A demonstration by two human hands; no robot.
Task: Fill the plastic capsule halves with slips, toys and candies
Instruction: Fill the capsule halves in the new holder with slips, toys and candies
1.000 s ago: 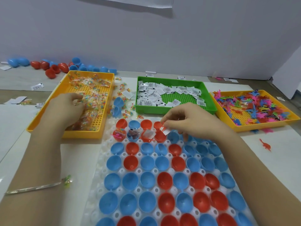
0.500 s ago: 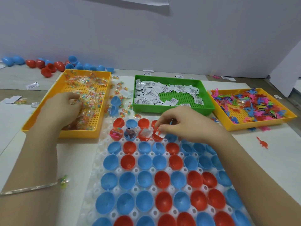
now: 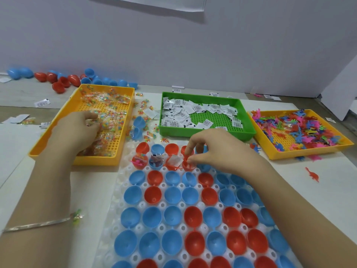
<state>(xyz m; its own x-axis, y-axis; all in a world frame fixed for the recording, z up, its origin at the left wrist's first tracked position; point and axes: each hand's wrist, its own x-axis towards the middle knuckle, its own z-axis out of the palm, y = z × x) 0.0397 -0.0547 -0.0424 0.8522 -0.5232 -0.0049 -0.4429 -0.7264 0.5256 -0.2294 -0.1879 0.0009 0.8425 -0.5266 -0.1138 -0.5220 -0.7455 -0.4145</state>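
Note:
Red and blue capsule halves point(image 3: 172, 197) sit open side up in a white holder tray point(image 3: 116, 202). In the second row a red half point(image 3: 139, 161) and a blue half point(image 3: 156, 161) hold items, and a white slip point(image 3: 175, 160) lies in the one beside them. My right hand point(image 3: 214, 149) pinches a small red toy point(image 3: 185, 158) over a red half in that row. My left hand point(image 3: 77, 130) lies in the yellow candy tray point(image 3: 58, 149), fingers curled among wrapped candies point(image 3: 112, 120); what it holds is hidden.
A green tray point(image 3: 249, 120) of white slips point(image 3: 179, 113) stands behind the holder. To the right is a yellow tray point(image 3: 274, 154) of coloured toys point(image 3: 301, 130). A red toy point(image 3: 312, 174) lies loose on the table. Loose capsules point(image 3: 63, 80) line the back wall.
My right hand has shifted slightly left and lowered its fingertips onto the red half in the second row. My left hand stays in the candy tray.

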